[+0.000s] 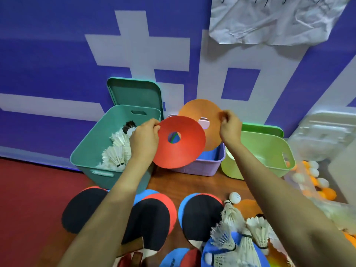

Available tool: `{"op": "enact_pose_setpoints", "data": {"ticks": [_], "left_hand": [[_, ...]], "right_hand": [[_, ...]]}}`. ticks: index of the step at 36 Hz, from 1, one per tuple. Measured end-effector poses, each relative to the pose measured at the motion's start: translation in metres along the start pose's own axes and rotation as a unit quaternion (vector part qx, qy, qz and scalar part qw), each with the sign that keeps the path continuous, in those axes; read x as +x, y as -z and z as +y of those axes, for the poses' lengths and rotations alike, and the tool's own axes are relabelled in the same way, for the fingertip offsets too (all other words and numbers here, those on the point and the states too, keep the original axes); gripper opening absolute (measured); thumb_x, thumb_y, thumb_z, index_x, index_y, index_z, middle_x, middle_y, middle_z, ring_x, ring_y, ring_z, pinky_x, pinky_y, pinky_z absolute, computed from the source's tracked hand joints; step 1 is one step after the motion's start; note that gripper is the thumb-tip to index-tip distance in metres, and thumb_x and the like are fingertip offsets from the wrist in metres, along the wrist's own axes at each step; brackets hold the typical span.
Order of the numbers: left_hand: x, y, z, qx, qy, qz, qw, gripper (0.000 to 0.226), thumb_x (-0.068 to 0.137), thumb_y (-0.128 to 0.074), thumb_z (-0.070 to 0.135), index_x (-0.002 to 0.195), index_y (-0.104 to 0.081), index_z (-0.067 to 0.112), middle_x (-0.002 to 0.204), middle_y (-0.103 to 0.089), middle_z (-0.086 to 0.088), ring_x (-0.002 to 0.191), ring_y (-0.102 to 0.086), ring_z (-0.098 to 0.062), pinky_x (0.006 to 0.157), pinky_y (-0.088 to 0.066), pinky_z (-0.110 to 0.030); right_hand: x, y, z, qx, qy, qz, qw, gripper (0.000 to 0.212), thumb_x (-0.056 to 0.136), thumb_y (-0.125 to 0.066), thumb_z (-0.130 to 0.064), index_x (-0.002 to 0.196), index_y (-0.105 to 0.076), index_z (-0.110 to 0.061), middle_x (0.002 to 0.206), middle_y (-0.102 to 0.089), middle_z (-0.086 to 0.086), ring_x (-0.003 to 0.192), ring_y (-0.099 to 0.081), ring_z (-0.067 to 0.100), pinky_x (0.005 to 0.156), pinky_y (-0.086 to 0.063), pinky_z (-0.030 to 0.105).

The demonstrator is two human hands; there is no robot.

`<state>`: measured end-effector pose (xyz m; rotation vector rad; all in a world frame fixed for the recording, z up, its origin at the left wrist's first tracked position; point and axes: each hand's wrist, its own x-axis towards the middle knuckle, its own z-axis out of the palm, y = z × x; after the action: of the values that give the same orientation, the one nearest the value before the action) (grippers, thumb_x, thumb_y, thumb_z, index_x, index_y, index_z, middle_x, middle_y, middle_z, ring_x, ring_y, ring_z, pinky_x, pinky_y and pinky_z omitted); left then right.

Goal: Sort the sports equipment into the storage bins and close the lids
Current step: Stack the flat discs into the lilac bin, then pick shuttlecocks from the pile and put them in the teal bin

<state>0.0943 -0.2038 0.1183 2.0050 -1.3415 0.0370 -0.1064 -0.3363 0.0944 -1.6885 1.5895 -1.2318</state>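
One wide-angle view from the person's head looks forward and down. The left hand (144, 139) and right hand (230, 128) are close to the lens, storage bins (86, 149) just beyond, against a blue wall (48, 54).

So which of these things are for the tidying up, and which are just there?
For the job: red disc in the left hand, orange disc in the right hand, teal bin, purple bin, green bin, paddles, loose shuttlecocks, white ball.
Just there: crumpled paper, blue banner.
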Motion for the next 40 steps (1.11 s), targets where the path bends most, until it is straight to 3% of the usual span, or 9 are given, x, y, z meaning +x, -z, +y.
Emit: {"op": "enact_pose_setpoints", "data": {"ticks": [12,16,19,25,29,32,34,37,40], "left_hand": [[0.034,-0.047,-0.015,-0.027,0.024,-0.012,0.999,0.022,0.095,-0.042,0.005,0.109,-0.057,0.001,0.107,-0.061,-0.019,0.096,-0.057,-0.039,0.080,-0.046,-0.048],[0.044,-0.061,-0.004,-0.017,0.003,0.001,1.000,0.024,0.097,-0.039,0.007,0.113,-0.056,0.004,0.112,-0.060,-0.014,0.096,-0.057,-0.038,0.078,-0.046,-0.048],[0.051,-0.073,0.005,0.015,-0.011,-0.005,1.000,0.024,0.098,-0.038,0.010,0.114,-0.056,0.009,0.115,-0.060,-0.011,0.096,-0.058,-0.038,0.076,-0.044,-0.044],[0.052,-0.107,0.015,0.055,-0.055,-0.120,0.990,0.028,0.095,-0.043,0.009,0.115,-0.060,0.017,0.117,-0.063,-0.009,0.103,-0.058,-0.035,0.078,-0.043,-0.038],[0.046,-0.127,0.010,0.032,-0.053,-0.254,0.965,0.042,0.087,-0.049,0.011,0.127,-0.058,0.014,0.121,-0.063,-0.013,0.113,-0.057,-0.031,0.093,-0.043,-0.034],[0.040,-0.140,0.009,0.088,-0.046,-0.289,0.952,0.060,0.087,-0.041,0.013,0.145,-0.030,0.004,0.149,-0.034,-0.018,0.139,-0.029,-0.033,0.114,-0.023,-0.041],[0.027,-0.144,0.015,0.138,-0.071,-0.258,0.954,0.060,0.094,-0.036,0.006,0.149,-0.012,0.003,0.157,-0.012,-0.015,0.146,-0.006,-0.031,0.118,-0.006,-0.041],[-0.010,-0.145,0.021,0.122,-0.161,-0.172,0.964,0.058,0.086,-0.046,-0.002,0.143,-0.034,0.002,0.150,-0.030,-0.021,0.141,-0.022,-0.036,0.114,-0.018,-0.045],[-0.056,-0.145,0.024,0.075,-0.266,-0.143,0.950,0.045,0.064,-0.060,0.003,0.107,-0.066,0.009,0.116,-0.061,-0.015,0.109,-0.054,-0.034,0.091,-0.040,-0.040]], "right_hand": [[0.000,-0.046,0.065,-0.177,-0.032,-0.194,0.964,0.035,0.093,-0.046,-0.007,0.125,-0.056,-0.004,0.127,-0.058,0.020,0.115,-0.053,0.035,0.090,-0.039,0.034],[0.005,-0.042,0.065,-0.150,-0.017,-0.153,0.977,0.047,0.087,-0.051,-0.002,0.134,-0.044,-0.005,0.125,-0.056,0.021,0.113,-0.054,0.039,0.087,-0.041,0.038],[0.007,-0.034,0.065,-0.118,0.028,-0.122,0.985,0.046,0.084,-0.054,-0.003,0.131,-0.049,-0.003,0.124,-0.058,0.019,0.113,-0.054,0.035,0.092,-0.042,0.037],[0.002,-0.018,0.069,-0.235,0.067,-0.172,0.954,0.040,0.088,-0.048,-0.004,0.127,-0.052,0.000,0.123,-0.053,0.023,0.116,-0.047,0.037,0.096,-0.033,0.035],[-0.007,-0.008,0.072,-0.254,0.079,-0.185,0.946,0.038,0.088,-0.048,-0.007,0.124,-0.056,0.000,0.118,-0.056,0.025,0.111,-0.050,0.038,0.094,-0.037,0.037],[-0.018,0.002,0.076,-0.259,0.075,-0.193,0.943,0.040,0.087,-0.050,-0.007,0.126,-0.055,-0.002,0.119,-0.055,0.021,0.113,-0.048,0.037,0.095,-0.036,0.036],[-0.028,0.011,0.080,-0.249,0.076,-0.192,0.946,0.040,0.087,-0.051,-0.007,0.126,-0.055,-0.003,0.122,-0.055,0.019,0.115,-0.047,0.036,0.096,-0.036,0.036],[-0.050,0.028,0.086,-0.229,0.099,-0.179,0.952,0.037,0.088,-0.054,-0.007,0.124,-0.056,-0.003,0.120,-0.056,0.018,0.113,-0.049,0.036,0.093,-0.037,0.037],[-0.078,0.049,0.089,-0.200,0.115,-0.167,0.959,0.040,0.084,-0.058,-0.004,0.123,-0.055,-0.003,0.118,-0.057,0.018,0.110,-0.050,0.035,0.092,-0.034,0.032]]}}
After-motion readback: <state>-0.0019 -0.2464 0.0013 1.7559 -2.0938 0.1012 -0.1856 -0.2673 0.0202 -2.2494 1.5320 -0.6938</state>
